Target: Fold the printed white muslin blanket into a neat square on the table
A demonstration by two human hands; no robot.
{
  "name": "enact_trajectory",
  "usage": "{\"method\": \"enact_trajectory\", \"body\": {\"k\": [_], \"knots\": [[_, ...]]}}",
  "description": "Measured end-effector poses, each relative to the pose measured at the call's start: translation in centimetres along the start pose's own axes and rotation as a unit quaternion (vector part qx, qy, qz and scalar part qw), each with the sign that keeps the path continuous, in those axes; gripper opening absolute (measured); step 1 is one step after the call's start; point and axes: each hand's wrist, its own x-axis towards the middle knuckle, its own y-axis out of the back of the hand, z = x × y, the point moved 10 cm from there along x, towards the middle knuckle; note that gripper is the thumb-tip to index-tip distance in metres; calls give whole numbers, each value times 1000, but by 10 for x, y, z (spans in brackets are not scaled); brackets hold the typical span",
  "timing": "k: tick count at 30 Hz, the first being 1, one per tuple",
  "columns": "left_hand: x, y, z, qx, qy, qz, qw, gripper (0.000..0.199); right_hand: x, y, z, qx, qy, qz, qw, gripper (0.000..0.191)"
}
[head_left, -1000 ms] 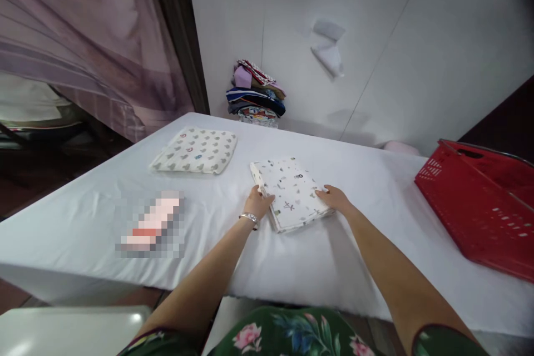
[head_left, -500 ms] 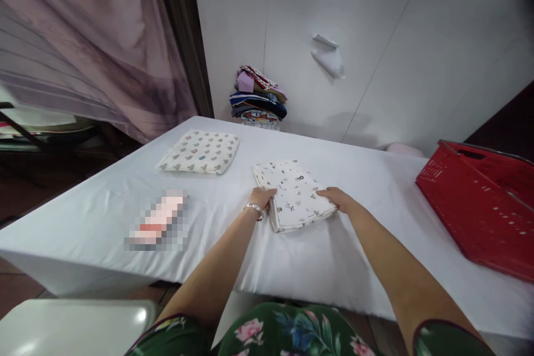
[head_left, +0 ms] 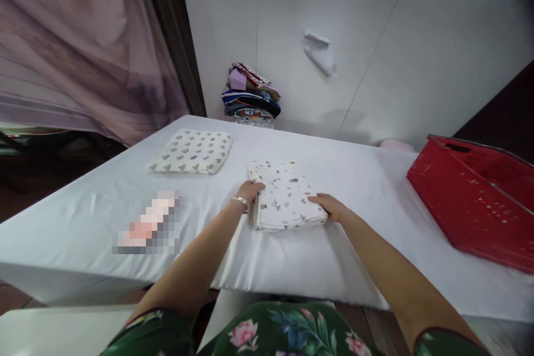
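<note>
A folded white cloth (head_left: 283,194) with small printed figures is held between my two hands over the white-covered table (head_left: 350,267). My left hand (head_left: 251,191) grips its left edge, thumb on top and the other fingers hidden beneath. On the right edge, my right hand (head_left: 329,206) has the same kind of grip, thumb lying on the upper face. Farther back on the left lies another folded cloth (head_left: 191,151), cream with grey printed shapes. Whether the held cloth touches the tabletop all along its underside I cannot tell.
A red plastic basket (head_left: 479,200) stands at the table's right end. A pixelated pinkish object (head_left: 148,222) lies at the front left. Beyond the far edge rises a stack of folded clothes (head_left: 251,94) against the wall. A white chair (head_left: 62,331) is at the lower left.
The held cloth has turned slightly, so its front edge now runs more level. Both hands remain on its sides. The whole view has shifted a little.
</note>
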Motion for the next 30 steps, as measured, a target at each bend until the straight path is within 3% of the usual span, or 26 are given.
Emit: {"method": "enact_trajectory", "body": {"k": [6,9,11,16,20,24,30], "knots": [[20,71,11,78,-12,29,996,41,-48,-91,38,54,-22,-126,990,40],[25,90,8,140,-32,35,989,43,-58,-116,46,50,-29,-173,983,43],[26,90,4,160,-43,31,986,46,-55,-115,45,51,-28,-170,984,40],[20,86,4,173,-92,72,978,46,-28,-87,26,77,-15,-110,991,24],[15,84,5,173,-107,79,976,43,7,-60,1,103,2,-24,994,21],[14,84,3,166,-108,73,977,46,37,-34,-22,81,15,88,993,33],[16,86,-4,168,-109,52,978,53,49,-31,-30,-17,42,143,989,77]]}}
